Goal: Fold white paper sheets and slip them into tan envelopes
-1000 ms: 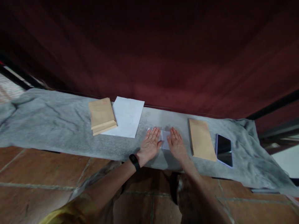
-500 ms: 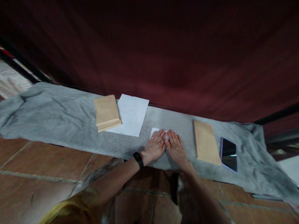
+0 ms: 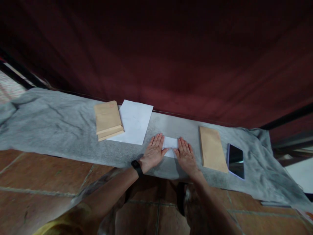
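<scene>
2 hands: L hand (image 3: 153, 152) is lying flat, palm down, fingers straight and tgthr, on the L edge of 1 small white paper (image 3: 170, 143); R hand (image 3: 186, 156) is mirroring it on the R edge. Thumbs are pointing inward over the paper, tips apart. Paper is sitting approx. mid-cloth, its middle showing btwn the hands. 1 black wristband (image 3: 137, 167) is circling the L wrist. All this is resting on 1 gray cloth (image 3: 61, 127); a strip is running btwn hands and near edge, another btwn paper and far edge. Going L: a cloth gap is separating L hand from 1 lg white sheet (image 3: 137, 122) (maybe >1, can't tell), partly tucking under a brown paper pile (image 3: 107, 116), min. 2 pcs, stepped at the near end. Most side room is lying L of that pile. Going R: another gap, then a brown packet (image 3: 213, 148), count unclear; 1 phone (image 3: 236, 160), dark screen up, is lying just beside its R edge. Red curtain (image 3: 156, 71) is hanging along the far edge; tiled floor (image 3: 49, 176) is showing past the near edge.
</scene>
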`<state>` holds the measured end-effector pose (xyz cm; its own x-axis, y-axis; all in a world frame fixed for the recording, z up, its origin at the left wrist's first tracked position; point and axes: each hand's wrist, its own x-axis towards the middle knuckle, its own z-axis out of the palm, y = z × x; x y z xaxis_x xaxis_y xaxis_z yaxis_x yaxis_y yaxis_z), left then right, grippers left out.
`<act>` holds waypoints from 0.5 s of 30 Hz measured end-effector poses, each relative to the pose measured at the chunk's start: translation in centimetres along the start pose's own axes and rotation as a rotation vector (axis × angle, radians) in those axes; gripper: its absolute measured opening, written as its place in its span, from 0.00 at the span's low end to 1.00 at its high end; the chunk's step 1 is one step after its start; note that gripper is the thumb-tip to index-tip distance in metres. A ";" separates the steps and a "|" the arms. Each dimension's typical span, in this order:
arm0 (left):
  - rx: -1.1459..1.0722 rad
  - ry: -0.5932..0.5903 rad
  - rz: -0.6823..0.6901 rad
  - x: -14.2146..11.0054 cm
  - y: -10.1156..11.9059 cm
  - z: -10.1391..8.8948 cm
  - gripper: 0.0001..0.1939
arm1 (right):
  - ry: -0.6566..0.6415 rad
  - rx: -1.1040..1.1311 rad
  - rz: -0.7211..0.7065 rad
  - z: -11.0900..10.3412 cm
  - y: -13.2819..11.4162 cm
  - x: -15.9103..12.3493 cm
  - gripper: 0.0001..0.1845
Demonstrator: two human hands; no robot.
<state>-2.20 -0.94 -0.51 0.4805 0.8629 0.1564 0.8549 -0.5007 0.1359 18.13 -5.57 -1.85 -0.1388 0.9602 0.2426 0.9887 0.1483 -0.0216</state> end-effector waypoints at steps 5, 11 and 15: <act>0.007 0.008 -0.034 -0.4 -0.6 -0.3 0.36 | 0.031 -0.002 0.001 0.2 0.4 -0.1 0.33; 0.011 -0.010 -0.060 -0.8 -1.3 -0.6 0.33 | 0.027 -0.014 0.009 0.0 0.8 -0.2 0.33; 0.017 -0.025 -0.078 -0.9 -1.6 -0.8 0.33 | 0.014 -0.040 0.015 -0.1 1.3 -0.3 0.32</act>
<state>-4.15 -0.95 -0.12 0.4174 0.9006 0.1211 0.8928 -0.4313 0.1304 19.49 -5.70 -1.82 -0.1236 0.9586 0.2566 0.9922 0.1243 0.0137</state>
